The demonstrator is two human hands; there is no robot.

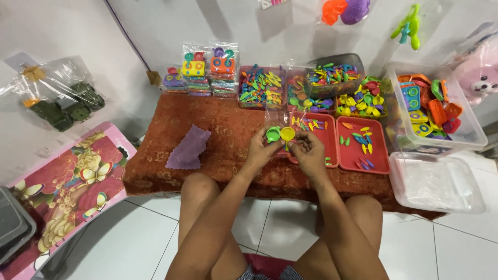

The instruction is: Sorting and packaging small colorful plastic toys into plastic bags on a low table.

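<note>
My left hand [261, 151] holds a small green toy cup [273, 134] and a yellow one [287, 134] side by side above the rust-red cloth [223, 135]. My right hand [308, 150] is closed beside them, its fingers touching the yellow cup and a thin clear plastic bag. Just behind the hands lies a red tray [330, 136] with a few small coloured plastic pieces.
A second red tray [378, 153], clear boxes of coloured toy parts [259, 87], a large bin of toys [469, 129] and its lid [436, 182] crowd the right. A purple cloth [188, 149] lies left. Bagged toy sets [207, 70] stand by the wall. A pink floral table [72, 181] is at left.
</note>
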